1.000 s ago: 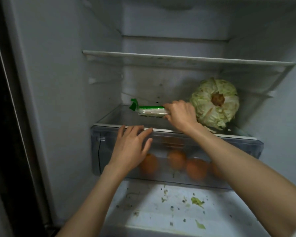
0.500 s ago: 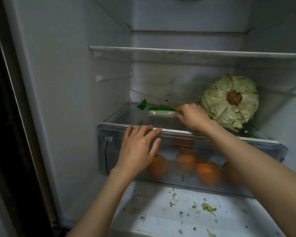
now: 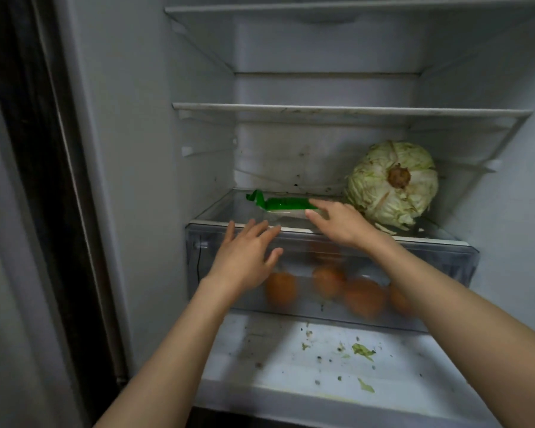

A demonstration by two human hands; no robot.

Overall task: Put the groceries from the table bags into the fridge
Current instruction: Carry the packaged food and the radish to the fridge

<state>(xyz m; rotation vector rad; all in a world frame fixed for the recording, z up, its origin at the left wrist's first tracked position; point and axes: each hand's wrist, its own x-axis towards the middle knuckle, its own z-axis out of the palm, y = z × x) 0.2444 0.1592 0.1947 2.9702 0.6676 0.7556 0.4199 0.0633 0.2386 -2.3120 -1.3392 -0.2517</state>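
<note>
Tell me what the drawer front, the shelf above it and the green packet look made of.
Drawer: clear, slightly smoky hard plastic by the look; the oranges show through its front. Shelf: likely glass, transparent and glossy, with a pale trim strip along its front edge. Packet: thin plastic film, shiny and crinkled, green on top and clear below; what it holds cannot be told.

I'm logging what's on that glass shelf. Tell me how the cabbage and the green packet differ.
The cabbage is round, pale green and bulky, stem end facing out; the green packet is flat, long and bright green with a clear part. The cabbage sits untouched at the right; the right hand touches the packet. Both lie on the shelf above the drawer.
</note>
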